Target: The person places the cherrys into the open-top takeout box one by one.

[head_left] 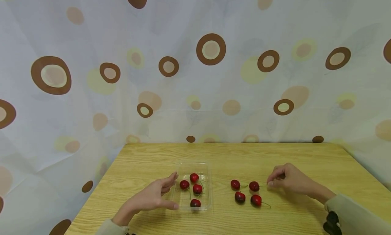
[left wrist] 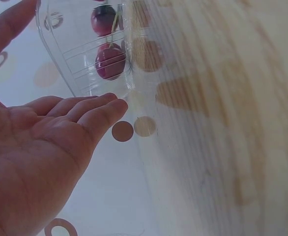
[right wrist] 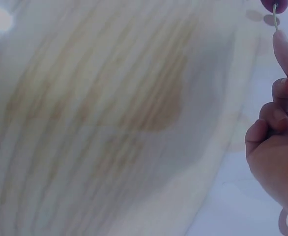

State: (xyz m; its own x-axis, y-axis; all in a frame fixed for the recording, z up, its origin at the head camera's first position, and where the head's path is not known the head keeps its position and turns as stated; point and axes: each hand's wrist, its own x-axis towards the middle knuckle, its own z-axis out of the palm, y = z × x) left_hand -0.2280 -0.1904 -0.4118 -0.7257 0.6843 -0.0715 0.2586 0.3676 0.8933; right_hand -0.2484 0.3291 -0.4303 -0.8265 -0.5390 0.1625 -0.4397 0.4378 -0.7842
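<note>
Several red cherries lie in a clear plastic box (head_left: 209, 194); one of them (head_left: 195, 203) is by its near wall. Beside the box's left wall is my left hand (head_left: 155, 196), thumb and fingers spread; in the left wrist view the fingertips come up to the wall, and contact is hard to tell. My right hand (head_left: 288, 180) pinches the stem of a dark red cherry (head_left: 254, 186) between thumb and finger. In the right wrist view that cherry (right wrist: 275, 5) shows only at the top edge, its stem running to the thumb tip.
Nearest the held one are more loose cherries on the wooden table (head_left: 146, 157): one to its left (head_left: 235, 184) and two in front, a dark one (head_left: 240, 197) and one with a long stem (head_left: 256, 200). A patterned curtain (head_left: 183, 92) hangs behind the table.
</note>
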